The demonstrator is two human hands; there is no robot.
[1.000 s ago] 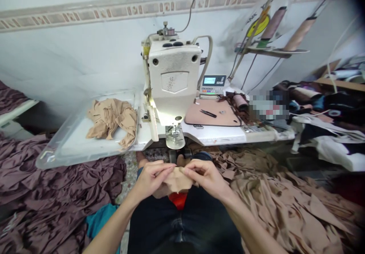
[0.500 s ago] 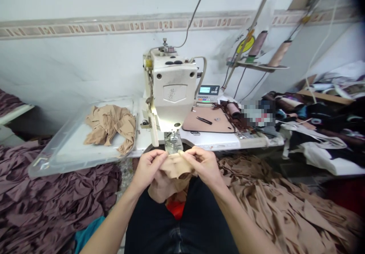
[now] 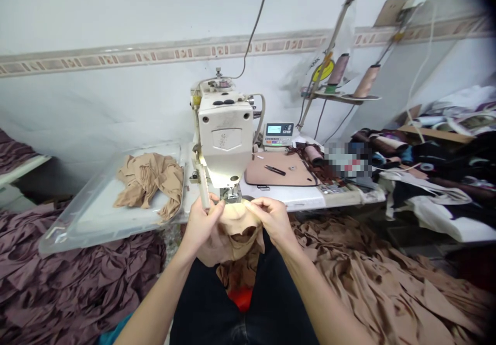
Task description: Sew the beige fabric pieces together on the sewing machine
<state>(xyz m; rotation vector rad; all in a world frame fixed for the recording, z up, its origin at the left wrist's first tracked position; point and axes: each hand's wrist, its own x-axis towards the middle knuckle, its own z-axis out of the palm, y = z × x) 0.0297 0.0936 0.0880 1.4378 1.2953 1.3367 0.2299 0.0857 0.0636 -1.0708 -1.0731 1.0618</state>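
A beige fabric piece (image 3: pixel 236 223) hangs between my hands, its upper edge at the needle area of a white sewing machine (image 3: pixel 225 138). My left hand (image 3: pixel 203 223) pinches the left end of that edge, close beside the machine's needle guard. On the other end, my right hand (image 3: pixel 273 218) has thumb and fingers closed on the cloth. Under the lit machine head, the presser foot (image 3: pixel 232 192) stands just beyond the cloth edge; whether it touches the cloth I cannot tell. The lower part of the fabric drapes over my lap.
Left of the machine, a clear plastic tray (image 3: pixel 89 221) holds crumpled beige cloth (image 3: pixel 151 182). Black thread snips (image 3: pixel 275 170) lie on a pinkish-brown mat (image 3: pixel 256 174) at right. Purple fabric (image 3: pixel 77 278) and brown fabric (image 3: pixel 372 272) are heaped low on either side.
Both hands have brought the fabric's upper edge forward, closer to the presser foot. The fabric's lower part hangs more open. The camera view has shifted slightly.
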